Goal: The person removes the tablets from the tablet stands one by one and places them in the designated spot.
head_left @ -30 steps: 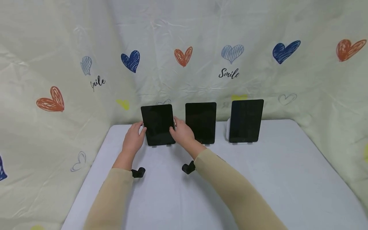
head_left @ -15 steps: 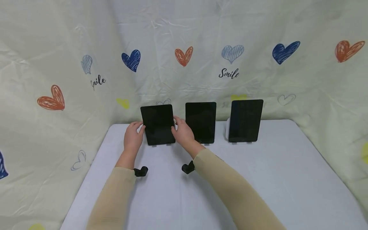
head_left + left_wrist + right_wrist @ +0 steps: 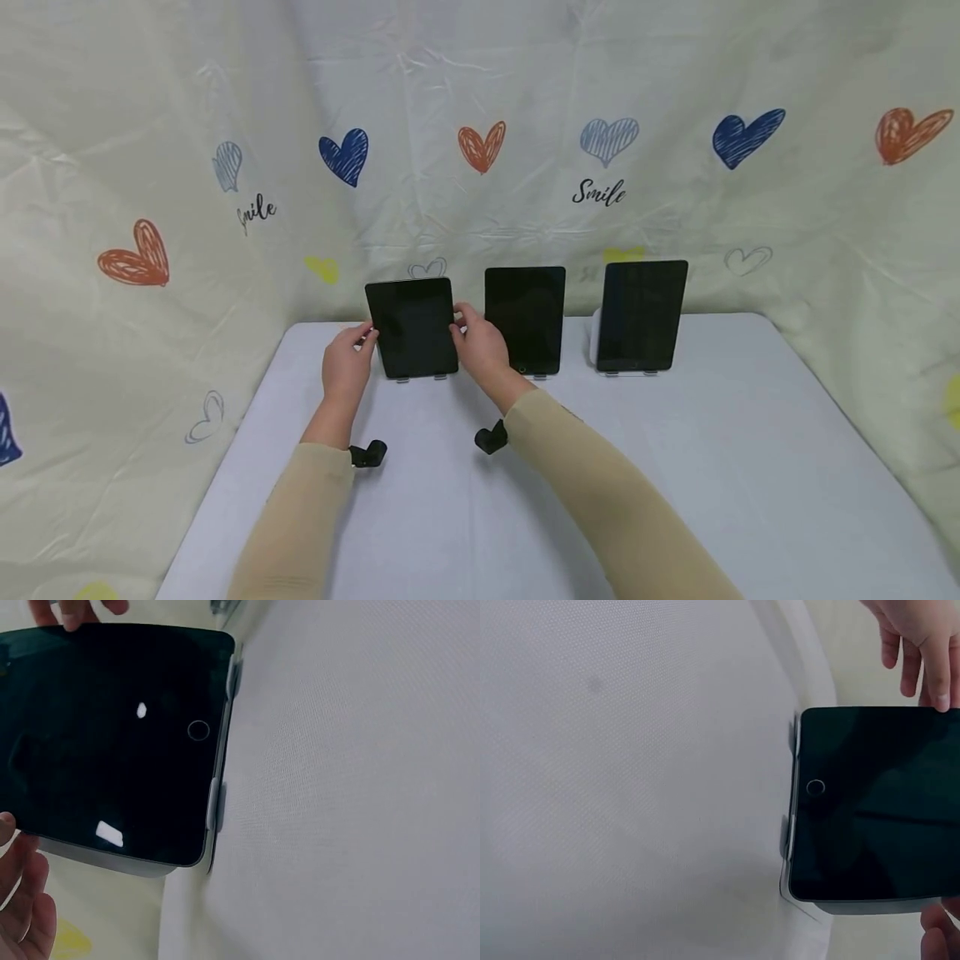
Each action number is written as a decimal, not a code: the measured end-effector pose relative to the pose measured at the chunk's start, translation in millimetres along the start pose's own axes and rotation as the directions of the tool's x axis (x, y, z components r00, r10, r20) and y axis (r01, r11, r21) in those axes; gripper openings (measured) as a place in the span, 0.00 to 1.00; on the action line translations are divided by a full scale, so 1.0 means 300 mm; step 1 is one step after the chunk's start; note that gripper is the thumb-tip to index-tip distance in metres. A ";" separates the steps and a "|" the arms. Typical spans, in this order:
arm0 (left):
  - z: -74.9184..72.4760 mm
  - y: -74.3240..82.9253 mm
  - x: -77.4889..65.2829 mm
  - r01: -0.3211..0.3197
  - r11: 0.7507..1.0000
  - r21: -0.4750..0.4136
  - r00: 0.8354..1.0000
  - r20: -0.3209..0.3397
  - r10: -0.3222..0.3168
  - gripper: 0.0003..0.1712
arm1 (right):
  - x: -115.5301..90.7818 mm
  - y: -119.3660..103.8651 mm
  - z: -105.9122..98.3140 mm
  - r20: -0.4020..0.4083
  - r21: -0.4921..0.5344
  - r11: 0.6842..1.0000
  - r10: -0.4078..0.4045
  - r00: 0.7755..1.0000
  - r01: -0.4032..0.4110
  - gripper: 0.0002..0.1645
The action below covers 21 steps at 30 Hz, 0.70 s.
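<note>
Near the back of the bench (image 3: 420, 517), the left tablet (image 3: 414, 327) stands tall on its stand (image 3: 215, 802), between your left grip (image 3: 348, 358) and right grip (image 3: 480, 346), each nearly closed, pinching one long side.

Three tablets (image 3: 524, 318) abreast on table (image 3: 675, 467), before backdrop (image 3: 540, 67).

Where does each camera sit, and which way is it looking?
Head view: worn on the head, looking forward and down at the left tablet, middle tablet and right tablet; left hand, right hand and sleeves show.
Left wrist view: on that wrist, facing the left tablet's front; left hand lower left, right hand at top.
Right wrist view: on that wrist, facing the same front; left hand upper right, right hand lower right.
Shared: both wrist views show its round button.
</note>
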<state>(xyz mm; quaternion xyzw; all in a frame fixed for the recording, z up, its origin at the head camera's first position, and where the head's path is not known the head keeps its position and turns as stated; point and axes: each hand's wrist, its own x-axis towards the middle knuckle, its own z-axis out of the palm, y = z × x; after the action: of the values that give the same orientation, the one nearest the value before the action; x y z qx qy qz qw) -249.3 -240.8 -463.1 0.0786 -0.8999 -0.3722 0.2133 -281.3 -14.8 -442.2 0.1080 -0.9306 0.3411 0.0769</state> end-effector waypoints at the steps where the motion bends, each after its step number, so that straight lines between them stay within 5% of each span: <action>1: -0.001 0.002 0.000 0.012 1.000 -0.010 1.000 0.002 -0.012 0.20 | 0.000 -0.001 -0.002 -0.004 -0.002 1.000 0.001 1.000 -0.001 0.22; 12: 0.000 0.019 -0.023 0.085 0.975 -0.205 0.996 -0.009 -0.089 0.19 | -0.015 0.001 -0.018 -0.041 0.094 0.996 0.007 0.999 -0.003 0.20; 21: -0.022 0.051 -0.049 0.069 0.966 -0.251 0.996 -0.039 -0.081 0.18 | -0.033 0.002 -0.034 -0.056 0.149 0.989 -0.005 0.998 0.013 0.20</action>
<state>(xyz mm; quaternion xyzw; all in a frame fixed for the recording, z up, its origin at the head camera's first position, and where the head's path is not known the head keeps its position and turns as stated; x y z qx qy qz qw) -233.1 -229.7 -453.0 0.0942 -0.8369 -0.4879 0.2294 -271.2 -6.4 -437.0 0.1081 -0.8995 0.4123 0.0959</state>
